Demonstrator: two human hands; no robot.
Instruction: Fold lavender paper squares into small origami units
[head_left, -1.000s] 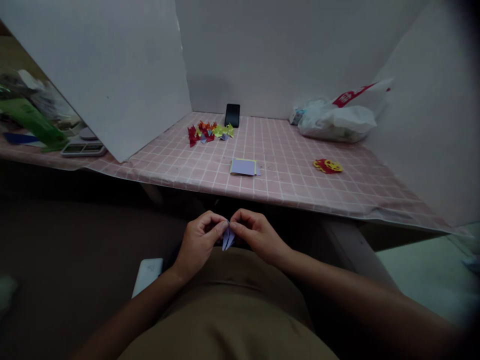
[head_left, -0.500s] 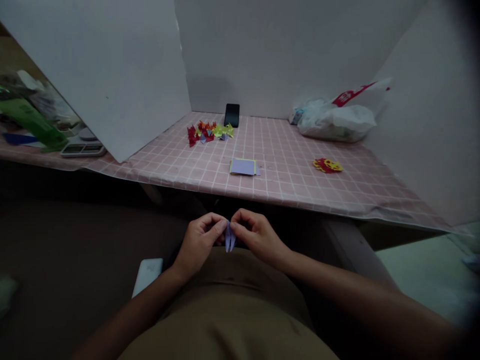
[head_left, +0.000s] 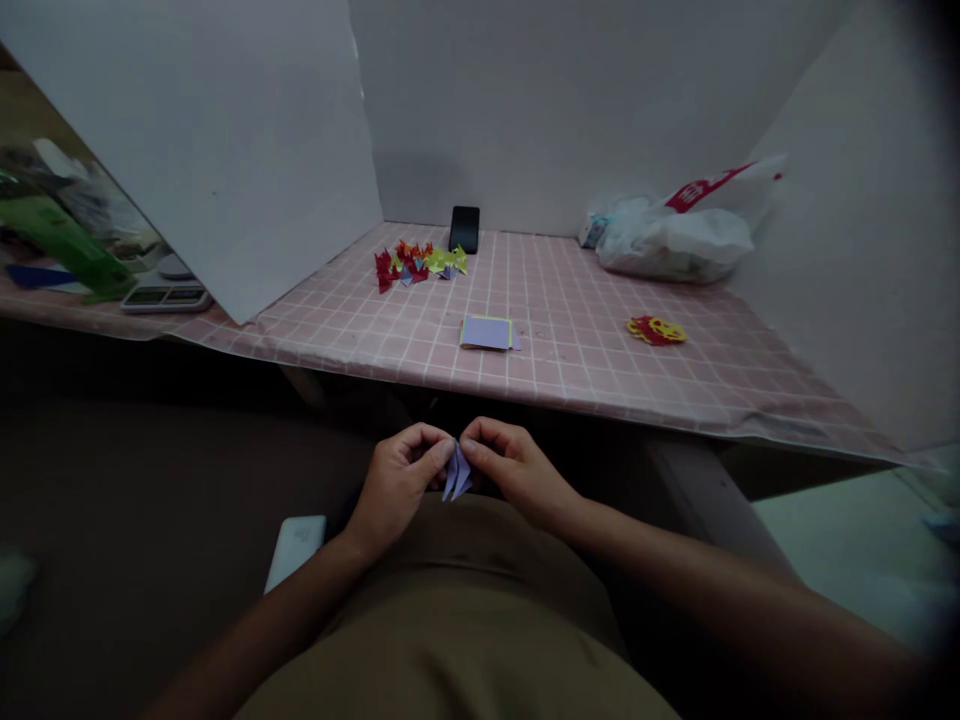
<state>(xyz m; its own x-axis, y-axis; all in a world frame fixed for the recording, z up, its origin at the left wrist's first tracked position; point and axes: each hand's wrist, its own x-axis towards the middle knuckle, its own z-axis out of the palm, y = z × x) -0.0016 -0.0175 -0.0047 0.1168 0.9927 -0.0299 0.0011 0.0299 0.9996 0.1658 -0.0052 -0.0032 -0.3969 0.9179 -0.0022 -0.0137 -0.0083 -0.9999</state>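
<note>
Between my hands, above my lap and below the table's front edge, is a small folded piece of purple origami paper point(head_left: 457, 474). Two narrow points of it hang downward. My left hand point(head_left: 409, 478) pinches its left side between thumb and fingers. My right hand point(head_left: 514, 468) pinches it from the right, thumb on top. The upper part of the folded paper is hidden by my fingertips. On the table beyond my hands lies a stack of square paper sheets point(head_left: 487, 333), purple on top with yellow edges showing.
On the pink checked table point(head_left: 555, 345) stand several folded paper cranes point(head_left: 412, 264) near a dark phone point(head_left: 464, 229). Red and yellow cutouts point(head_left: 656, 331) and a plastic bag point(head_left: 671, 240) lie right. White panels enclose the table. A kitchen scale point(head_left: 166, 297) sits left; a white device point(head_left: 297, 548) lies below.
The folded purple paper has turned slightly between my fingers; its lower points now tilt to the left and more of its right side shows. Both hands stay almost where they were.
</note>
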